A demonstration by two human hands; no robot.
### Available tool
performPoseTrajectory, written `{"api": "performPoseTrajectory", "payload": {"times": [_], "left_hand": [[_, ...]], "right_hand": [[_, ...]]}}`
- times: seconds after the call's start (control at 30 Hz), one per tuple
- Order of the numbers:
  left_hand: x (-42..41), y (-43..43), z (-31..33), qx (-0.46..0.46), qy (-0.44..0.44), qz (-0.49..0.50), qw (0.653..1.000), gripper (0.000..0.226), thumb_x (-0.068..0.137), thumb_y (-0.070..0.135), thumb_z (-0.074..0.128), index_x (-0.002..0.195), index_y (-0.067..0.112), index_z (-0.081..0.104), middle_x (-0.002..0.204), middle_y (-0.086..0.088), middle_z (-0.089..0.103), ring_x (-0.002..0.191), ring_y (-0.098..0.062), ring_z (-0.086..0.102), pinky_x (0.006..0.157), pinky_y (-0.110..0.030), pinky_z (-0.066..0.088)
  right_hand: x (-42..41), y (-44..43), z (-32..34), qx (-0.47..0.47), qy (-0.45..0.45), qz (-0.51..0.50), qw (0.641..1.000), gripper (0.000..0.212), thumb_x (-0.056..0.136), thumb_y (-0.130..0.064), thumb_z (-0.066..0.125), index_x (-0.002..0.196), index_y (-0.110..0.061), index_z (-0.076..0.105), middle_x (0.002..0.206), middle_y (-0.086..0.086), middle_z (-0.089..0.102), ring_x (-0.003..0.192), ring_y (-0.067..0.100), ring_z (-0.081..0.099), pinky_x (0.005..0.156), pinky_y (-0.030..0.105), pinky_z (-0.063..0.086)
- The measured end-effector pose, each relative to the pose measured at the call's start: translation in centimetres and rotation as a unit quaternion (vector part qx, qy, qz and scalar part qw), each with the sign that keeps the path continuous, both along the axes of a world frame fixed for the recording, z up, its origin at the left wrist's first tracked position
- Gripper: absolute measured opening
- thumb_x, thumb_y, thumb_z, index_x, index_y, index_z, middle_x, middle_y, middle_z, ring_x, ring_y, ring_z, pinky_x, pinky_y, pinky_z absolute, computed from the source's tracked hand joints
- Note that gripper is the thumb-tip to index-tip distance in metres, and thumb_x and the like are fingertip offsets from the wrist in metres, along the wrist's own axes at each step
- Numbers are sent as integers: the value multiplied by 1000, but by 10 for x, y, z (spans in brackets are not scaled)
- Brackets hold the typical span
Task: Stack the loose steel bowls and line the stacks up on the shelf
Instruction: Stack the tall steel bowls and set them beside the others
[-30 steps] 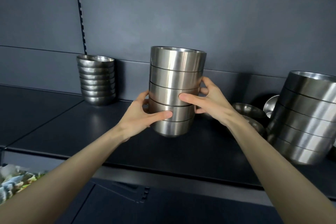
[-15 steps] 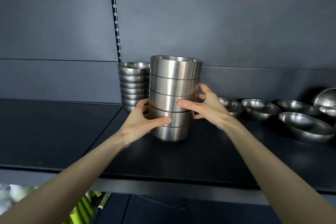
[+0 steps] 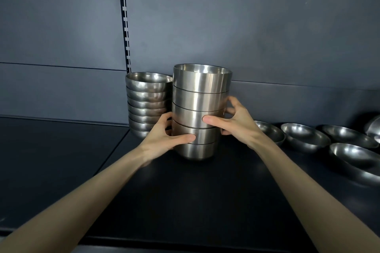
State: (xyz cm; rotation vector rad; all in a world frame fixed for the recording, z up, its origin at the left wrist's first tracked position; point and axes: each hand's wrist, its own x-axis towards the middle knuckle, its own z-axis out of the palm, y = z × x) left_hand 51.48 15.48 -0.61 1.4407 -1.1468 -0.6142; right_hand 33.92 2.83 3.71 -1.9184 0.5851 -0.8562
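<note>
A tall stack of straight-sided steel bowls [image 3: 200, 96] stands in the middle of the dark shelf [image 3: 185, 191], its base at or just above the shelf surface. My left hand [image 3: 164, 139] grips its lower left side, thumb across the front. My right hand [image 3: 232, 125] grips the right side a little higher, thumb on the front. Directly left of it, almost touching, a shorter stack of rounded steel bowls [image 3: 147, 104] stands against the back wall.
Several loose shallow steel bowls [image 3: 304, 136] lie on the shelf to the right, up to the frame's edge. A slotted upright rail [image 3: 125, 16] runs up the back wall above the short stack. The shelf's front edge is near the bottom of view.
The held stack has moved left along the shelf to just beside the shorter stack and now sits lower. A big stack at the right has left the view.
</note>
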Motion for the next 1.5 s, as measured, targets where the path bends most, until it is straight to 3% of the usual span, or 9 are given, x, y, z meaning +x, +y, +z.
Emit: {"api": "performPoseTrajectory", "payload": {"times": [0.27,0.37,0.47,0.63,0.83,0.97,1.13,1.3,1.5], "left_hand": [[4,-24,-10,-13,-56,57,997,111,52,56,79,146,21,31,134,6,53,114,-6,56,94,-19,47],[1,-27,-11,-16,-91,116,989,108,52,62,75,142,18,37,129,3,55,102,-3,56,82,-6,43],[2,-32,-14,-16,-113,143,983,98,60,58,78,140,17,39,131,-3,56,104,-9,55,84,-14,42],[4,-40,-13,-18,-129,135,982,94,67,51,78,142,13,37,134,-6,56,95,0,54,84,-11,40],[9,-45,-14,-1,-148,127,981,96,71,55,74,146,12,32,138,-8,54,124,-18,52,97,-20,39],[9,-44,-12,8,-160,124,979,96,72,57,72,147,13,31,133,-3,58,110,-6,52,89,-16,38],[8,-41,-6,46,-208,125,969,93,75,60,67,145,10,32,125,-3,62,114,-19,59,86,-20,40],[6,-34,7,76,-293,140,943,74,80,58,62,132,9,47,125,-9,62,114,-29,58,94,-34,44],[2,-10,18,102,-396,130,904,66,85,53,60,133,12,45,131,-9,55,114,-29,57,93,-44,49]], "right_hand": [[10,-30,-2,-2,-5,8,1000,84,45,-59,84,117,-43,45,105,-16,67,88,-6,66,58,16,54],[13,-36,-3,-1,-5,2,1000,89,46,-59,84,123,-41,44,110,-15,66,90,-4,67,60,17,54],[15,-39,-2,0,-3,-4,1000,89,46,-59,84,123,-41,44,111,-15,65,91,-3,67,60,17,54],[19,-44,-1,2,4,-17,1000,89,45,-61,83,122,-42,43,112,-16,63,96,0,65,60,16,54],[21,-45,0,2,15,-19,1000,86,46,-60,82,120,-45,40,110,-20,60,92,-7,63,59,16,53],[19,-44,2,2,35,-18,999,85,55,-55,83,126,-41,38,119,-19,57,103,-1,59,69,21,53],[17,-40,8,-16,77,-38,996,97,49,-66,79,132,-36,38,116,-21,57,101,1,60,75,32,55],[11,-35,12,-41,108,-68,991,96,59,-60,82,139,-29,37,131,-12,53,118,9,54,97,39,49],[-11,-23,12,-123,170,-127,969,80,76,-43,78,142,-20,41,140,3,52,121,13,49,91,21,34]]}}
